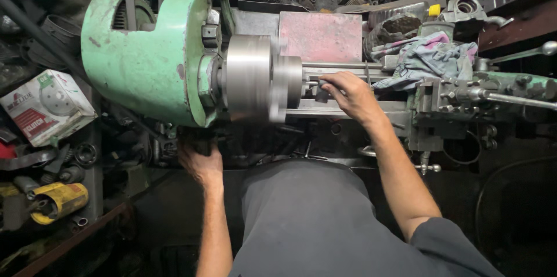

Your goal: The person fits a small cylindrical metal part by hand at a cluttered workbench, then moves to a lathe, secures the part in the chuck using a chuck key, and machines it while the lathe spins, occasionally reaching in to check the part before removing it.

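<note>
right hand [347, 92] beside chuck [258, 78] (blurred)

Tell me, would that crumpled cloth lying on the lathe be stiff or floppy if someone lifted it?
The crumpled cloth would probably be floppy: it lies in soft folds draped over the lathe. It looks light for its bulk. It seems unlikely to roll, though a loose edge might snag on nearby levers.

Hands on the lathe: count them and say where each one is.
2. The right hand rests by the spinning steel chuck. The left hand grips something dark below the green lathe housing. No other hands in view.
</note>
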### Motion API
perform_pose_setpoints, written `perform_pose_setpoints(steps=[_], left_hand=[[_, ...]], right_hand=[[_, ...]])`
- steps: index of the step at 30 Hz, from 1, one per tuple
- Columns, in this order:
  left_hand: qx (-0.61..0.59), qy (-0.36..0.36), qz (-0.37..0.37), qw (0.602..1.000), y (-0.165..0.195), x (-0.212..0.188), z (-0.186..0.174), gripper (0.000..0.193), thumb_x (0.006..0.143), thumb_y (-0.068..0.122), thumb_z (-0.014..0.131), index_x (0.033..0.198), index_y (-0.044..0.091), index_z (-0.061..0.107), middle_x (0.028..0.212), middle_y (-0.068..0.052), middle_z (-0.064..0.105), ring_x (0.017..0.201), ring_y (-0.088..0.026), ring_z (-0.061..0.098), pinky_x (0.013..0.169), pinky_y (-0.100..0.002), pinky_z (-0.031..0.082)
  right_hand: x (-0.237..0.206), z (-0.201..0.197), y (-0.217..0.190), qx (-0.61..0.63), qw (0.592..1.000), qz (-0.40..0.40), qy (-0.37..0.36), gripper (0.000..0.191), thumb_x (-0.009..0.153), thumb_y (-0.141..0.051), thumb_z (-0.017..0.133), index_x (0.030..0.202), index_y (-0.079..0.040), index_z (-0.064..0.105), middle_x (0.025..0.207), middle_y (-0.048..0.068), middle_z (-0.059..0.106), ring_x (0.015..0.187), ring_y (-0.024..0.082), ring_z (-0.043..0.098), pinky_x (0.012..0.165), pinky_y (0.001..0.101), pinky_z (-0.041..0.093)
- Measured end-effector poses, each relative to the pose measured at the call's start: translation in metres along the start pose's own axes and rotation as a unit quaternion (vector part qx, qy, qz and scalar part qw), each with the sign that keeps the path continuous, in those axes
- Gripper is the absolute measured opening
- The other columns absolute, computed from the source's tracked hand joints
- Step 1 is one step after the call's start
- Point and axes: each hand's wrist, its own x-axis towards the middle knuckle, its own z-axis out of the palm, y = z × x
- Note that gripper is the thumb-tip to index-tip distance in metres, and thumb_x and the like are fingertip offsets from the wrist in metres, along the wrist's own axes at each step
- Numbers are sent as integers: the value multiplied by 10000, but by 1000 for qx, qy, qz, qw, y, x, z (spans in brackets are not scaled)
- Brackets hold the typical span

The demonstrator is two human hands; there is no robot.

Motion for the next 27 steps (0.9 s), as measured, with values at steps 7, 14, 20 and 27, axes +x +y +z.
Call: perform_pose_setpoints(steps=[7, 14, 20, 27], left_hand=[[-1, -2, -24, 1000, 3, 4, -3, 875, 785, 301, 851, 1487, -43, 459, 1516, -297, 450, 1387, -490, 422, 1157, -553, 357], [-9, 19, -4, 1000, 1, 2, 0, 745, 820, 289, 857, 1419, -9, 529, 1514, -280, 477, 1390, -482, 449, 1167, -555, 377], [-4, 17, 11, 1000, -3, 0, 5, 732, 804, 240, 819, 1428, -23, 541, 1531, -288, 483, 1397, -490, 454, 1171, -557, 375], [11, 1, -6, 1000, -1, -1, 3, 746, 815, 273, 830, 1421, -42, 530, 1496, -300, 494, 1362, -489, 471, 1149, -557, 387]], right_hand=[[15, 11, 5, 21, 996, -47, -68, 167, 994, -106, 681, 1132, -15, 661, 1042, 163, 704, 996, 362, 670, 864, 430, 533], [23, 13, 16, -7, 992, -63, -107, 174, 980, -144, 688, 1112, -30, 674, 1007, 161, 712, 961, 364, 672, 848, 446, 525], [24, 11, 13, -16, 990, -58, -126, 168, 980, -153, 686, 1094, -31, 676, 963, 159, 705, 927, 364, 668, 832, 452, 510], [27, 12, 15, -30, 986, -71, -150, 184, 963, -141, 678, 1104, -23, 667, 943, 172, 687, 899, 382, 643, 810, 466, 497]])
